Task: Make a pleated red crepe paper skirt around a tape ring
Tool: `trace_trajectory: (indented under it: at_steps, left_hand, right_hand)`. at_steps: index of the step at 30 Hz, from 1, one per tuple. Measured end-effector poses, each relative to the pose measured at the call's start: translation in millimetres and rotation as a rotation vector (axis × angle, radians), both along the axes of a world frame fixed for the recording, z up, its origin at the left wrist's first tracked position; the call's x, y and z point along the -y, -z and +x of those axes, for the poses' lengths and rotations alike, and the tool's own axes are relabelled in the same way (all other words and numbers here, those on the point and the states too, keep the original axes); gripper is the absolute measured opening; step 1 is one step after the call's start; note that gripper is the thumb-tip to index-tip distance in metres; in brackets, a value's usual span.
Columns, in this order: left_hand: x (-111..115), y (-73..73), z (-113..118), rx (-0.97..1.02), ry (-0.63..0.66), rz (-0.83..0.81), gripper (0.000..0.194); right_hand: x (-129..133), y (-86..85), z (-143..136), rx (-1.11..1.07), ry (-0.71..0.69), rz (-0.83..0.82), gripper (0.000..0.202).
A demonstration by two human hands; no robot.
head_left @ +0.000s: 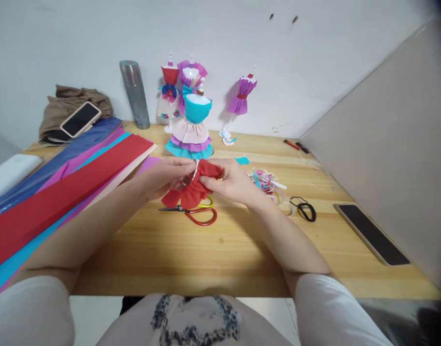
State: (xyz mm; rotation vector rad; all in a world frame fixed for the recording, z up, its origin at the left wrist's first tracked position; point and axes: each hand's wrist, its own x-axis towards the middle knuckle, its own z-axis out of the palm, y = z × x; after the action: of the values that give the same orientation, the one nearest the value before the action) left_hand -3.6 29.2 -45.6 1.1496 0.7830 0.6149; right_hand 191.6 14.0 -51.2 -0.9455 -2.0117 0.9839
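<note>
A piece of gathered red crepe paper (195, 193) hangs between my hands above the table. My left hand (170, 174) pinches its upper left side, where a narrow white strip (196, 169) shows at the fingertips. Fingers of my right hand (232, 180) are closed on the paper's right side, the thumb lying across the folds. Just below the red paper lie scissors (202, 217) with one red and one yellow handle loop, partly covered by the paper. Behind my hands stands a small dress form (196, 113) in a turquoise top and tiered paper skirt.
Long crepe paper sheets (76, 185) cover the left side. Several more dress forms (242, 96) and a grey flask (134, 93) stand along the wall. Paper scraps (265, 181), a black hair tie (306, 210) and a phone (371, 234) lie to the right.
</note>
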Motion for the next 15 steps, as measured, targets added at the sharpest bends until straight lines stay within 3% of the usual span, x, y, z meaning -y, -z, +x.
trace_trajectory:
  at_steps: [4,8,13,15]
  left_hand:
    - [4.9,-1.7,3.5,-0.052,-0.057,0.173,0.036]
    - [10.1,-3.6,6.1,-0.153,-0.158,0.447,0.029]
    - [21.1,-6.1,6.3,-0.415,-0.278,0.855,0.021]
    - [22.5,-5.3,5.8,-0.483,-0.312,0.941,0.02]
  right_hand:
    - [0.8,-2.7,0.9,-0.013,-0.022,-0.001,0.018]
    - [2.4,-5.5,1.2,0.057,0.041,0.079,0.029]
    - [9.0,-6.0,-2.4,0.188,0.078,0.352,0.032]
    - [11.1,-3.2,-4.7,0.246,0.102,0.506,0.026]
